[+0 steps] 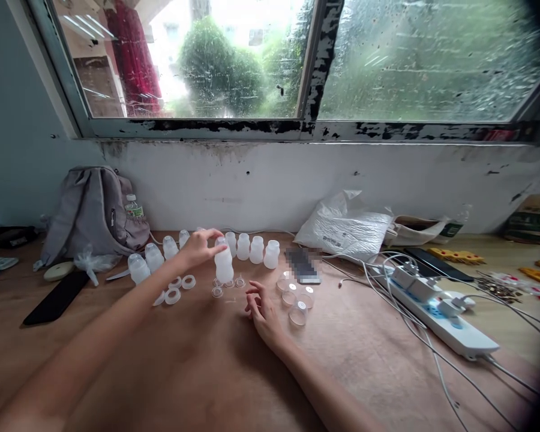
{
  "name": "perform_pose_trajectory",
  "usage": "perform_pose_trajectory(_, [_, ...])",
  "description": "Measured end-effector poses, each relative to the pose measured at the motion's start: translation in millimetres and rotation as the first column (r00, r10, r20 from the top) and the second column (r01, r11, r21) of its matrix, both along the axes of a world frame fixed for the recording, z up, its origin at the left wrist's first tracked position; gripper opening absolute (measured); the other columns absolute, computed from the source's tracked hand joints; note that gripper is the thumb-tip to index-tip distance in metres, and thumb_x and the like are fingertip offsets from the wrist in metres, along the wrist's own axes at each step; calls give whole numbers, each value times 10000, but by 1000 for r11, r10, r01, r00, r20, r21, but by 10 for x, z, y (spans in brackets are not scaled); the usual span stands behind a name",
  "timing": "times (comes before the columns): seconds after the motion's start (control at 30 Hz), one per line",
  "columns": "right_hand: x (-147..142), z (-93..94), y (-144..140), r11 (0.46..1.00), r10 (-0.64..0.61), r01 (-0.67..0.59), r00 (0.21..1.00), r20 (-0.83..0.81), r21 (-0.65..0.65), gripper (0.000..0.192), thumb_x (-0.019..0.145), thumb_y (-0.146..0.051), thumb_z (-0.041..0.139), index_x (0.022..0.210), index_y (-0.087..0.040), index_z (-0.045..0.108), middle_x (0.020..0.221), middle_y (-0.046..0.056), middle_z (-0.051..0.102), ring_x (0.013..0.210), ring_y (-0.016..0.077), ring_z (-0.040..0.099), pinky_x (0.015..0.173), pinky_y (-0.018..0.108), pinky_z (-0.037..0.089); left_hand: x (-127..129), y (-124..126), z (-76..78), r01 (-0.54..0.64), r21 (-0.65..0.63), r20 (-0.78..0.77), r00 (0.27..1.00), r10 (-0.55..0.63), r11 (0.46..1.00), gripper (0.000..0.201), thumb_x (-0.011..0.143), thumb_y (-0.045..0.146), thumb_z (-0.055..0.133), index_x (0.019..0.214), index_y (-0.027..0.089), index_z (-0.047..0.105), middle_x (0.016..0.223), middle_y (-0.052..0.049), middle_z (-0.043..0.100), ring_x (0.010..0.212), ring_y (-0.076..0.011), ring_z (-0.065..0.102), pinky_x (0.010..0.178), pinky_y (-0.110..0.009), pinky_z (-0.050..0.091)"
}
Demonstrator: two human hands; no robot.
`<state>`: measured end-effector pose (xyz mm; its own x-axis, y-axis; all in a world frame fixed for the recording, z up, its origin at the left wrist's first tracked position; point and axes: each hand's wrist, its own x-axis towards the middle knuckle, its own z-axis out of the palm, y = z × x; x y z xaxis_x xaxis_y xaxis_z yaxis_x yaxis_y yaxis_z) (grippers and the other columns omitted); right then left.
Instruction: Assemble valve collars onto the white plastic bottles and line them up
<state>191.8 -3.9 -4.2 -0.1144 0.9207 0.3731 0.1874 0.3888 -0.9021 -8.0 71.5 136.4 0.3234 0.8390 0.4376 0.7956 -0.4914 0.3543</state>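
While the small white bottle point(224, 264) stands upright mid-table, the left hand point(198, 246) is clamped on its top from the left. The right hand point(261, 309) rests loose and empty just right of it, near the clear caps point(294, 297); more bottles point(257, 249) line up behind.

Only the person's two arms and hands show. The left hand point(201, 246) and the right hand point(261, 309) are both bare: no gloves, rings, watch or bracelet on either wrist. Both forearms are uncovered as far as they show, with no sleeve reaching into view. The fingers are slender, with short nails.
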Motion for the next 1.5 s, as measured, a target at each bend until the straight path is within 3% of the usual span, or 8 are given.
perform_pose_trajectory(0.1, [-6, 4, 8, 1000, 0, 0, 1000, -2, -19, 309, 871, -359, 346, 1136, -205, 382, 911, 47, 494, 586, 98, 526, 521, 244, 469, -13, 408, 107, -105, -44, -102, 990, 100, 994, 362, 743, 449, 499, 1003, 203, 557, 990, -40, 622, 924, -192, 554, 782, -278, 416])
perform_pose_trajectory(0.23, [-4, 18, 13, 999, -12, 12, 1000, -7, -30, 304, 872, -362, 345, 1127, -200, 381, 912, 51, 493, 592, 103, 524, 533, 250, 471, 4, 800, -5, -208, -71, -179, 965, 192, 976, 336, 746, 394, 499, 992, 172, 558, 1003, -89, 628, 954, -245, 549, 845, -362, 365])
perform_pose_trajectory(0.57, [15, 0, 50, 999, -32, 33, 999, 12, -42, 319, 865, -385, 348, 1115, -195, 403, 891, 57, 512, 605, 123, 532, 518, 259, 474, -60, 1009, -249, -320, -63, -282, 914, 291, 945, 351, 796, 359, 418, 1062, 149, 508, 1054, -150, 596, 1050, -295, 481, 882, -445, 288])
perform_pose_trajectory(0.77, [19, -30, 69, 998, -55, 57, 997, 49, -34, 317, 848, -384, 383, 1097, -195, 434, 883, 59, 538, 621, 137, 539, 548, 281, 488, -89, 636, -336, -225, 93, -261, 934, 242, 970, 390, 837, 333, 350, 1194, 186, 407, 1216, -98, 488, 1135, -239, 390, 922, -356, 271])
perform_pose_trajectory(0.97, [13, -84, 177, 990, -134, 121, 974, 181, 77, 149, 812, -285, 440, 868, -184, 534, 828, 59, 562, 671, 165, 546, 632, 323, 480, -439, -75, -886, -241, 105, -294, 920, 261, 965, 260, 772, 319, 469, 949, 160, 574, 1004, -135, 594, 1013, -298, 461, 876, -432, 284])
perform_pose_trajectory(1.13, [-70, -115, 496, 968, -227, 169, 907, 354, 187, 263, 764, -192, 467, 1022, -170, 515, 1044, 109, 514, 904, 209, 534, 776, 360, 450, -553, -338, -1234, -293, 97, -238, 921, 308, 951, 204, 738, 326, 520, 863, 179, 585, 975, -128, 605, 977, -301, 490, 817, -423, 328])
perform_pose_trajectory(1.37, [-127, -85, 550, 965, -234, 138, 837, 494, 222, 152, 777, -225, 497, 900, -185, 577, 958, 86, 558, 917, 212, 516, 812, 360, 406, -174, -426, -1199, -326, 126, 11, 945, 328, 937, 284, 796, 392, 455, 995, 196, 501, 918, -70, 605, 865, -215, 555, 766, -347, 400])
perform_pose_trajectory(1.5, [-21, -35, 254, 972, -113, -27, 817, 566, 233, 156, 752, -278, 558, 890, -220, 602, 1000, 66, 567, 975, 228, 491, 876, 403, 343, 73, -578, -1132, -126, 162, 313, 947, 70, 979, 258, 800, 341, 475, 1018, 204, 488, 956, -61, 587, 884, -196, 553, 789, -335, 418])
